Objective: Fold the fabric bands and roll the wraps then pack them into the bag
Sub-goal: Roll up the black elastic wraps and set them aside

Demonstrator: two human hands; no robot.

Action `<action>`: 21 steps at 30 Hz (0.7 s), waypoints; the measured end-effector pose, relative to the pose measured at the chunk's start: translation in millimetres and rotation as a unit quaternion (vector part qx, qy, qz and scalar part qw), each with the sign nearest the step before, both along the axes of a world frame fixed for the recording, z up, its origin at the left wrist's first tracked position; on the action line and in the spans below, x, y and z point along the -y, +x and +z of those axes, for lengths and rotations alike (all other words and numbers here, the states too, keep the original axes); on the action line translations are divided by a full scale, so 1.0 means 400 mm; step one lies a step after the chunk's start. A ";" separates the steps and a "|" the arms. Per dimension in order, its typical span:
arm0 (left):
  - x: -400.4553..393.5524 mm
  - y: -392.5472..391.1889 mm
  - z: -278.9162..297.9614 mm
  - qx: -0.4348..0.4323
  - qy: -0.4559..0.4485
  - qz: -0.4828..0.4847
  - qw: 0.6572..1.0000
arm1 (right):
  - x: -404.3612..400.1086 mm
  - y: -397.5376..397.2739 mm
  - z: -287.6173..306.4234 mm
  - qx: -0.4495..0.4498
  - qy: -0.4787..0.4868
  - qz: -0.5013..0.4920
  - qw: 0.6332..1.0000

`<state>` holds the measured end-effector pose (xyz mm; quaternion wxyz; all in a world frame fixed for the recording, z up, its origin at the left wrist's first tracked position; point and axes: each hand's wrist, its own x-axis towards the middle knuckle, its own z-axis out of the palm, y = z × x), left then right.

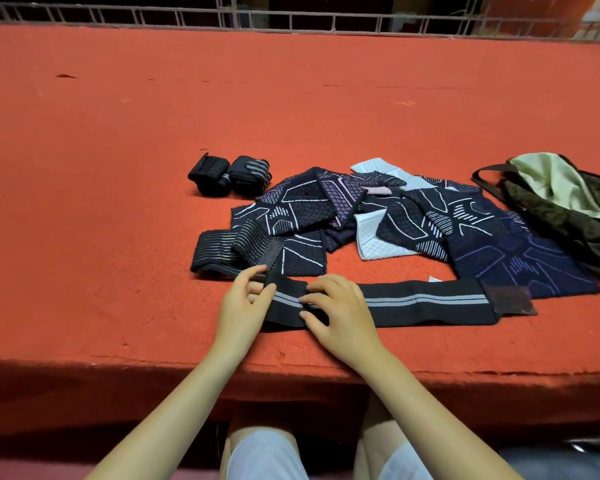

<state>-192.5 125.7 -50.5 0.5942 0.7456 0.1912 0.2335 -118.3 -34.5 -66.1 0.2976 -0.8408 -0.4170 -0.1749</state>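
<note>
A long black wrap (426, 304) with grey stripes lies flat near the front edge, a dark fastening patch at its right end. My left hand (243, 306) pinches its left end, which is turned up. My right hand (340, 315) presses on the wrap just to the right, fingers curled on the fabric. Two rolled black wraps (227, 174) sit further back on the left. Another striped wrap (222, 252) lies loose behind my left hand. A pile of dark patterned and white fabric bands (395, 220) spreads across the middle. The open bag (565, 202) lies at the right.
Everything rests on a wide orange-red carpeted surface (118, 168). A metal railing (291, 19) runs along its far edge. The front edge drops off just below my wrists, with my knees under it.
</note>
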 end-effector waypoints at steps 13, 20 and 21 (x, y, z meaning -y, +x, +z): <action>0.032 0.004 0.003 -0.042 0.097 -0.079 0.991 | 0.010 -0.012 0.052 -0.287 0.061 0.002 0.956; 0.097 0.038 0.007 -0.131 0.282 -0.038 0.950 | 0.040 0.029 0.097 -0.293 0.036 -0.035 0.955; 0.102 0.043 0.006 -0.133 0.298 -0.043 0.944 | 0.049 0.038 0.098 -0.261 0.019 -0.060 0.963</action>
